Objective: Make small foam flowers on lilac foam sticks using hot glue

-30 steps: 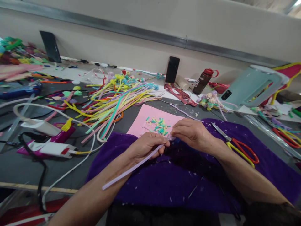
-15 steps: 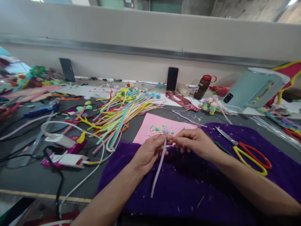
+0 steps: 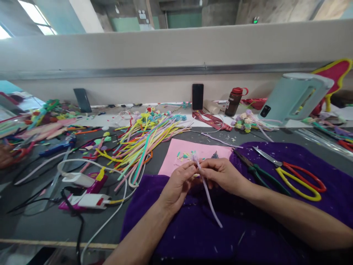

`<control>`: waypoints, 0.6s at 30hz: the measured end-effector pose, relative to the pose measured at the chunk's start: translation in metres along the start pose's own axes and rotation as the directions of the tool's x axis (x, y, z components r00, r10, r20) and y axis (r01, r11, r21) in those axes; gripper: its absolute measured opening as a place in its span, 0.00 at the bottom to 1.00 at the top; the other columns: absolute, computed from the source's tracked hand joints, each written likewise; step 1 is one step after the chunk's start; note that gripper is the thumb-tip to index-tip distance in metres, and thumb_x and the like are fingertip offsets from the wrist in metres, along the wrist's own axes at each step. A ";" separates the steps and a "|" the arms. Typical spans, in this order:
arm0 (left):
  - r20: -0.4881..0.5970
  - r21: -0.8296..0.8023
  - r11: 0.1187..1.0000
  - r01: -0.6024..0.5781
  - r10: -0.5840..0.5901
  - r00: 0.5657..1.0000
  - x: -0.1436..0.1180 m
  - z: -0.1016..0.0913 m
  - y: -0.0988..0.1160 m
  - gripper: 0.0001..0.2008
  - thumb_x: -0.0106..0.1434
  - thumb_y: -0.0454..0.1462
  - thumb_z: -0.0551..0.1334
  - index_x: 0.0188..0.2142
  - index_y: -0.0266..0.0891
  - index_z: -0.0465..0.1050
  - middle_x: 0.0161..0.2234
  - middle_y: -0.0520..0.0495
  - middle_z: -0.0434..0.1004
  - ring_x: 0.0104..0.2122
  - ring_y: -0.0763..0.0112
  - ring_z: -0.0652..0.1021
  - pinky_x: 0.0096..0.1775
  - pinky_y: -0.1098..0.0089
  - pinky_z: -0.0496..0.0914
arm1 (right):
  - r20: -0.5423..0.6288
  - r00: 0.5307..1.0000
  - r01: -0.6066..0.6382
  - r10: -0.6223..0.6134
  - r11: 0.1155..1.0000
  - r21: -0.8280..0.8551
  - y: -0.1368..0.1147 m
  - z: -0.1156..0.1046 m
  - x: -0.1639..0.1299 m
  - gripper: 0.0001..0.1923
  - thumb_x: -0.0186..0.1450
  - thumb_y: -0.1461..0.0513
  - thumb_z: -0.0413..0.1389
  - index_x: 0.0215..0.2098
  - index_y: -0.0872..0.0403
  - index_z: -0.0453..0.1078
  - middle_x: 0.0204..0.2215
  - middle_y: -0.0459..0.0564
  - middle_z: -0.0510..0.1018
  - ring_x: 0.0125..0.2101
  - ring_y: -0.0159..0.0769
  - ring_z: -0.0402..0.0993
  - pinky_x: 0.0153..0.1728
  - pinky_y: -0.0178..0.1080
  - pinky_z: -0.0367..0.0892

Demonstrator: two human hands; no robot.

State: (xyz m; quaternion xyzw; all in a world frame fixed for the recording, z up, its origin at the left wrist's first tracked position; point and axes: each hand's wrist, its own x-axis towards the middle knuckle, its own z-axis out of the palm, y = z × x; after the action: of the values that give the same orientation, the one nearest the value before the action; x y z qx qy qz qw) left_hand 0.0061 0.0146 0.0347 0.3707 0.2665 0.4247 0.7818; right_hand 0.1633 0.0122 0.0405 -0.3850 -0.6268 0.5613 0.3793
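Grey table (image 3: 41, 217), cluttered. Purple cloth (image 3: 248, 235) spread across the near edge under my forearms. Pink sheet (image 3: 176, 162) just beyond it, dotted with small cuttings. Loose heap of coloured sticks (image 3: 143, 136) to the left; scissors (image 3: 298, 176) lie on the cloth to the right. My left hand (image 3: 178, 184) and right hand (image 3: 223, 175) meet over the cloth, fingertips pinched shut on a lilac pipe cleaner (image 3: 208, 197): fuzzy tip up, tail slanting down toward me.
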 end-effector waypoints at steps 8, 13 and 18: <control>-0.203 0.012 0.993 -0.116 0.116 0.972 0.002 -0.012 0.009 0.15 0.54 0.33 0.62 0.44 0.39 0.71 0.39 0.46 0.74 0.38 0.71 0.73 0.32 0.76 0.66 | -0.045 0.994 0.078 -0.098 0.940 -0.331 0.001 -0.002 -0.002 0.12 0.63 0.59 0.50 0.26 0.57 0.67 0.17 0.42 0.68 0.16 0.24 0.64 0.17 0.28 0.57; -0.176 0.025 0.994 -0.104 0.107 0.979 0.000 -0.009 0.010 0.18 0.53 0.34 0.63 0.46 0.40 0.71 0.42 0.45 0.75 0.39 0.70 0.74 0.36 0.73 0.68 | 0.004 0.992 0.117 -0.126 0.904 -0.410 -0.001 0.000 -0.003 0.12 0.64 0.60 0.49 0.25 0.57 0.66 0.17 0.42 0.66 0.16 0.24 0.63 0.18 0.28 0.56; -0.082 0.002 0.996 -0.090 0.089 0.993 -0.004 -0.007 0.012 0.22 0.52 0.34 0.65 0.47 0.39 0.70 0.45 0.41 0.74 0.45 0.64 0.73 0.39 0.72 0.69 | 0.090 0.988 0.147 -0.122 0.921 -0.361 -0.001 0.001 -0.006 0.16 0.66 0.57 0.47 0.24 0.57 0.64 0.16 0.41 0.65 0.16 0.24 0.62 0.19 0.28 0.57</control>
State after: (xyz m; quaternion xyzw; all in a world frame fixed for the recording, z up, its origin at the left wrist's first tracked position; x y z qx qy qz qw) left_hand -0.0070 0.0180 0.0403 0.3639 0.2813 0.4744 0.7506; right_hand 0.1646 0.0062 0.0416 -0.3864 -0.7576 0.4195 0.3175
